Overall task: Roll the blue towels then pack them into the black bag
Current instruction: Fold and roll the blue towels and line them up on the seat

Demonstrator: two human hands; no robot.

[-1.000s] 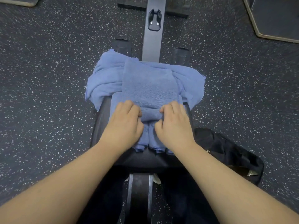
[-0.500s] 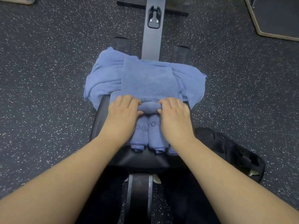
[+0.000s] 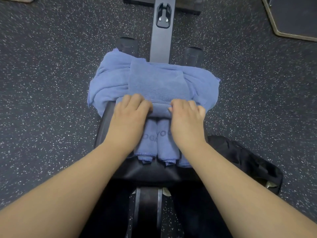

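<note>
Pressing down side by side, both hands sit on the near, partly rolled edge of a folded blue towel (image 3: 157, 85) that lies lengthwise on the black padded tabletop (image 3: 151, 172). The left hand (image 3: 130, 115) has its fingers curled over the rolled edge at that edge's left end, and the right hand (image 3: 187, 117) curls over the right end in the same way, thumbs toward each other, so each hand grips the fold of cloth beneath it. A short stretch of the roll shows between the two hands.

Under that towel, at the tabletop's far end, a heap of loose blue towels (image 3: 106, 85) spreads past both side edges and hangs partly over them. Nearer the person than the hands, rolled blue towels (image 3: 156, 145) lie close together along the tabletop, touching one another, with dark lettering on two of them; the wrists cover their outer sides, so their number cannot be told.

To the right of the tabletop, on the speckled dark floor (image 3: 46, 100), lies the black bag (image 3: 243, 162), slumped and just beside the tabletop's near right corner. Beyond the tabletop's far end a grey metal beam (image 3: 161, 42) runs away across the floor, with a black padded roller (image 3: 127, 46) on each side of it.
</note>
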